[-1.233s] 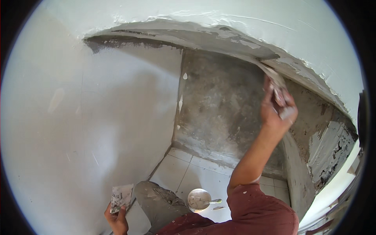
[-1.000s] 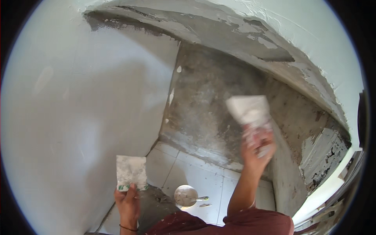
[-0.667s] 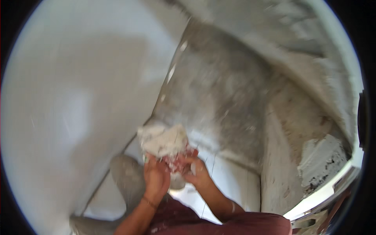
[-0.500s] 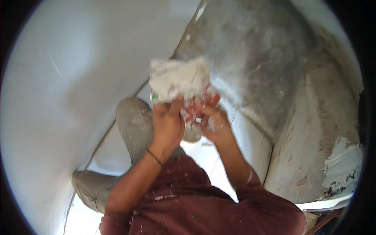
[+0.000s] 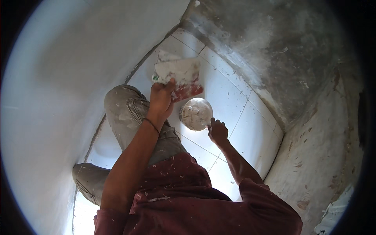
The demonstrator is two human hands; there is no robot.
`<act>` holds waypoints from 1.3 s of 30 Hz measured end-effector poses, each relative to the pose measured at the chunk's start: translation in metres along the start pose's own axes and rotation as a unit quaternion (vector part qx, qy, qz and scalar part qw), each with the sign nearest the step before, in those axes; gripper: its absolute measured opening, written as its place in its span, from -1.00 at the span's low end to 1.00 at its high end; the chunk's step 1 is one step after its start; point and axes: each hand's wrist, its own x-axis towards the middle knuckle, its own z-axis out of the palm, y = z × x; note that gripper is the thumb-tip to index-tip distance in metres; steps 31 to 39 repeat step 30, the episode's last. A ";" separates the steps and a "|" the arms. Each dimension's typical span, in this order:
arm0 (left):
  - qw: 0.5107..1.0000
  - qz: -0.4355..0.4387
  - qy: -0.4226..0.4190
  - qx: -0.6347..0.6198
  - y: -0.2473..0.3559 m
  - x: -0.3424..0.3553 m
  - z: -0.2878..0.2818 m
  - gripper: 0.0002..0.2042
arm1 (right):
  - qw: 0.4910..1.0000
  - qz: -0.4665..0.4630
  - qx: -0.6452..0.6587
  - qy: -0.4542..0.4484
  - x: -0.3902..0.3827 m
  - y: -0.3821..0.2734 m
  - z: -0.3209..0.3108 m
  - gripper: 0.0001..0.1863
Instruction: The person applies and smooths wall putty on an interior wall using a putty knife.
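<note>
Above white tiles, left hand grips putty blades.

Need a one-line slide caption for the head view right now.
Left hand grips a plaster-coated hawk board while the right hand reaches to a round bowl of plaster on the white tiled floor.

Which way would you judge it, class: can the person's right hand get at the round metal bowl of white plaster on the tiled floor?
Probably yes: the right hand is already at the rim of the round metal bowl, nothing between them.
</note>
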 end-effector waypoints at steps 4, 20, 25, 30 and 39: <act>1.000 0.009 0.021 0.014 0.006 0.007 -0.040 -0.82 | 0.993 -0.068 -0.087 0.050 -0.004 0.001 -0.028 -0.82; 0.999 -0.001 0.043 0.011 0.030 0.013 -0.057 -0.78 | 0.997 -0.005 0.064 0.052 0.057 -0.011 -0.015 -0.77; 1.000 0.012 0.014 -0.026 0.028 0.011 -0.048 -0.79 | 0.997 -0.013 0.063 0.053 0.062 -0.031 -0.003 -0.78; 0.999 0.011 0.009 -0.037 0.032 0.007 -0.046 -0.79 | 0.989 0.055 0.134 -0.025 0.070 -0.056 0.015 -0.55; 0.999 0.011 0.009 -0.037 0.032 0.007 -0.046 -0.79 | 0.989 0.055 0.134 -0.025 0.070 -0.056 0.015 -0.55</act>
